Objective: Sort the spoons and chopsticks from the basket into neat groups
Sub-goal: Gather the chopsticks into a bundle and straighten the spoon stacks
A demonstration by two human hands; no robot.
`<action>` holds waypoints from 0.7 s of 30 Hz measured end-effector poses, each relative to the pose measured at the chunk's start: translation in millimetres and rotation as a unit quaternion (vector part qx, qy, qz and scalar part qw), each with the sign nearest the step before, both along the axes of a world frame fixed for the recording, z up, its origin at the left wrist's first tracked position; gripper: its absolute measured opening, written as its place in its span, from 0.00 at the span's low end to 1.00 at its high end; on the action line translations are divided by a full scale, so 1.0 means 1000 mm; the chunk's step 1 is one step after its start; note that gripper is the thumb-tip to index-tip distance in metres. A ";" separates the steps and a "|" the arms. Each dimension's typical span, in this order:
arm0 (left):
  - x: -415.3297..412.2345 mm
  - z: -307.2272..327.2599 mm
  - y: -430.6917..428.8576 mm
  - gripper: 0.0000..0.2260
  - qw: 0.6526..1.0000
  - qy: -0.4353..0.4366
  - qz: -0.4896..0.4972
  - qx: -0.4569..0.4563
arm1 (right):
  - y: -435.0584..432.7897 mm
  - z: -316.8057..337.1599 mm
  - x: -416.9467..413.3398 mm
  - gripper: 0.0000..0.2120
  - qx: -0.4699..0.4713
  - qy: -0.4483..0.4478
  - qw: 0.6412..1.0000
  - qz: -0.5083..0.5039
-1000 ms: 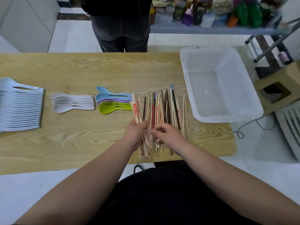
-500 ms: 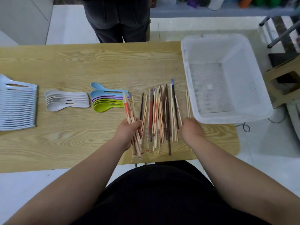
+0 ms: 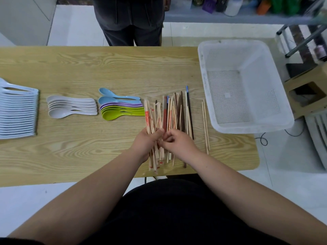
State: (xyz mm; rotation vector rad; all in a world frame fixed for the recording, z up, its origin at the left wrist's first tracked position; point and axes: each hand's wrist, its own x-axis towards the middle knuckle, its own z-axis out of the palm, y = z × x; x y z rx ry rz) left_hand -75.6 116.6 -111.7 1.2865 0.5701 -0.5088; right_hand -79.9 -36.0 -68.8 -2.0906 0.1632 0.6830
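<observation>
A loose pile of chopsticks (image 3: pixel 174 112), bamboo, dark and red-wrapped, lies on the wooden table (image 3: pixel 88 68) near its front edge. My left hand (image 3: pixel 144 145) grips a bundle of them at the pile's left side. My right hand (image 3: pixel 179 143) is right beside it, fingertips pinched on sticks in the middle of the pile. A pair of bamboo chopsticks (image 3: pixel 205 126) lies apart to the right. Left of the pile are coloured spoons (image 3: pixel 120 107), grey-white spoons (image 3: pixel 70 106) and a long row of pale blue spoons (image 3: pixel 17 114). The white basket (image 3: pixel 203 82) has nothing in it.
The basket overhangs the table's right end. A person in dark trousers (image 3: pixel 129 23) stands at the far side of the table. A shelf with bottles (image 3: pixel 230 7) is behind. A wooden stool (image 3: pixel 304 89) and a cable (image 3: pixel 261 138) are on the floor at the right.
My right hand went right, left the pair of bamboo chopsticks beside the basket, and came back to the pile next to my left hand. The left hand kept its bundle.
</observation>
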 end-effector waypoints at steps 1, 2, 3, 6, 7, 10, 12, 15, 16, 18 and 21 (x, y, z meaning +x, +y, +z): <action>0.000 0.001 0.001 0.08 1.000 0.006 0.011 -0.006 | 0.004 0.001 -0.001 0.09 0.015 0.001 1.000 0.009; -0.001 0.001 0.003 0.10 1.000 0.014 0.022 -0.001 | 0.006 0.000 -0.001 0.08 0.029 0.005 0.999 0.020; -0.002 0.000 0.006 0.11 0.999 0.023 0.030 0.011 | 0.006 -0.002 -0.001 0.07 0.039 0.008 0.999 0.034; -0.006 -0.006 0.015 0.17 0.997 0.041 0.034 0.061 | -0.003 -0.015 0.004 0.07 -0.029 -0.032 0.995 0.091; -0.008 -0.008 0.017 0.17 0.996 0.046 0.038 0.073 | -0.009 -0.022 0.007 0.12 -0.092 -0.066 0.986 0.121; -0.015 -0.015 0.023 0.15 0.993 0.059 0.042 0.096 | -0.028 -0.041 0.012 0.23 -0.232 -0.119 0.941 0.215; -0.019 -0.020 0.028 0.15 0.991 0.073 0.036 0.106 | -0.041 -0.050 0.011 0.23 -0.263 -0.115 0.930 0.231; -0.020 -0.025 0.031 0.12 0.990 0.074 0.029 0.117 | -0.057 -0.056 0.007 0.19 -0.269 -0.130 0.937 0.183; -0.020 -0.027 0.031 0.11 0.989 0.075 0.028 0.123 | -0.063 -0.057 0.007 0.18 -0.265 -0.131 0.940 0.171; -0.019 -0.028 0.030 0.10 0.988 0.075 0.024 0.131 | -0.071 -0.057 0.008 0.17 -0.260 -0.131 0.945 0.151; -0.016 -0.028 0.029 0.08 0.989 0.071 0.016 0.126 | -0.075 -0.056 0.015 0.15 -0.263 -0.131 0.949 0.114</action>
